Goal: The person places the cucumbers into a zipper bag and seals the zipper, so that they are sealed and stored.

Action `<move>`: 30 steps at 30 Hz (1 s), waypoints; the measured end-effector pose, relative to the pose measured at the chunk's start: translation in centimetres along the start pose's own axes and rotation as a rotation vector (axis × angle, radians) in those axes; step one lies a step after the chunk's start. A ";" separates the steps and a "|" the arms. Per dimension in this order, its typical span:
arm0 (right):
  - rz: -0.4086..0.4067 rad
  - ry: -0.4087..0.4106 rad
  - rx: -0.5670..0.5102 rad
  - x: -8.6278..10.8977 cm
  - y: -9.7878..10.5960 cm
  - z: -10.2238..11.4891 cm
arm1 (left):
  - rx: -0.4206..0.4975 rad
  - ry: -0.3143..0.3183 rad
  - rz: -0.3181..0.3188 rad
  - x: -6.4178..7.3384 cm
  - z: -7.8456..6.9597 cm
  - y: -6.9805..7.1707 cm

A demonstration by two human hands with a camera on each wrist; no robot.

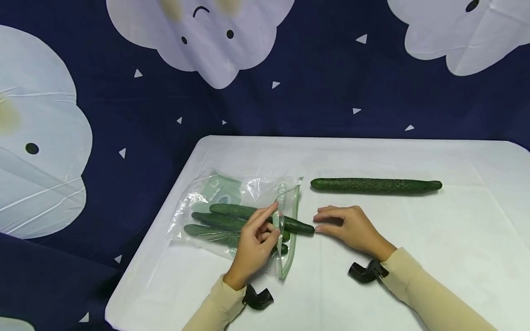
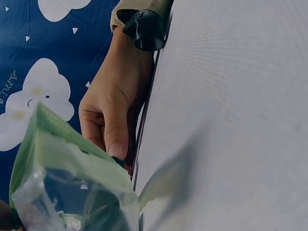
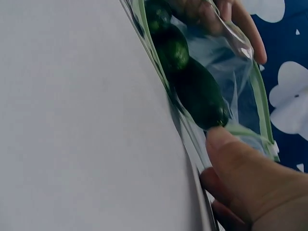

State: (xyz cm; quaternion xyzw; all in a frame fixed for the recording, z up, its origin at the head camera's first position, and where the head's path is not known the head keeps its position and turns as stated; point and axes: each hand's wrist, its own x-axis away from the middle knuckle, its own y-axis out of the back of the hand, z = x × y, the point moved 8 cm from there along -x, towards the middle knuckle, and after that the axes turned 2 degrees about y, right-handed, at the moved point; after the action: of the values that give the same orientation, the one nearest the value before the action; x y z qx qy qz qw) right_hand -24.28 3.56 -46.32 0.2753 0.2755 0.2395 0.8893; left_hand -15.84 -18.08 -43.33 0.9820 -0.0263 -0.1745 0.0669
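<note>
A clear zip bag (image 1: 258,187) with a green edge lies on its side, its mouth facing right. Several cucumbers (image 1: 217,221) lie inside it. One cucumber (image 1: 301,226) pokes partly out of the mouth. My left hand (image 1: 254,243) pinches the upper layer of the bag near the mouth and holds it raised. At the end of the protruding cucumber, my right hand (image 1: 349,227) touches it with thumb tip, the other fingers loosely bent. The right wrist view shows that thumb (image 3: 224,139) against the cucumber's rounded tip (image 3: 211,113).
Another long cucumber (image 1: 376,185) lies on the white table (image 1: 414,230), behind my right hand and right of the bag. A dark blue cloth (image 1: 314,92) with cloud prints hangs behind the table. Black wrist cameras (image 1: 257,298) sit on both wrists.
</note>
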 end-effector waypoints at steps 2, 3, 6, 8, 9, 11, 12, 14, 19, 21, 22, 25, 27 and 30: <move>-0.012 0.002 -0.007 -0.2 -0.2 0.2 | -0.002 -0.006 0.001 0.0 -0.1 0.0; -0.015 0.000 -0.012 -0.3 -0.2 0.3 | -0.001 -0.008 0.002 0.0 0.0 0.0; -0.014 -0.007 -0.030 -0.6 -0.5 0.5 | 0.003 -0.012 0.007 0.0 0.0 -0.1; -0.011 0.001 -0.042 -0.7 -0.6 0.6 | 0.004 -0.008 0.009 0.1 0.0 -0.2; -0.009 0.004 -0.050 -0.8 -0.7 0.7 | 0.006 -0.007 0.010 0.1 -0.1 -0.2; -0.003 0.012 -0.074 -0.9 -1.0 0.8 | 0.006 -0.003 0.009 0.1 -0.1 -0.2; 0.001 0.014 -0.085 -1.0 -1.2 0.8 | 0.007 -0.003 0.010 0.1 -0.1 -0.2; 0.008 0.013 -0.113 -1.2 -1.4 1.0 | 0.007 -0.007 0.012 0.0 -0.1 -0.2; 0.015 0.023 -0.146 -1.7 -2.1 1.3 | 0.004 -0.011 0.015 0.0 0.0 -0.1; 0.016 0.032 -0.152 -1.9 -2.5 1.5 | 0.004 -0.010 0.014 0.0 0.0 -0.1; 0.018 0.033 -0.155 -2.1 -2.6 1.5 | 0.004 -0.011 0.014 0.0 0.0 -0.1; 0.027 0.033 -0.165 -2.4 -3.1 1.8 | 0.006 -0.010 0.016 0.0 0.0 -0.1; 0.034 0.027 -0.166 -2.6 -3.5 1.9 | 0.005 -0.007 0.017 0.0 0.0 -0.1; 0.034 0.025 -0.160 -2.9 -3.8 2.2 | 0.006 0.001 0.015 0.0 0.0 -0.1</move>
State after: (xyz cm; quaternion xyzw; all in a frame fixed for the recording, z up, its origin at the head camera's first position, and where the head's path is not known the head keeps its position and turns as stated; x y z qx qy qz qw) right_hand -24.02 -1.64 -46.13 0.2052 0.2619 0.2791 0.9008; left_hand -15.84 -18.02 -43.36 0.9821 -0.0340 -0.1733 0.0654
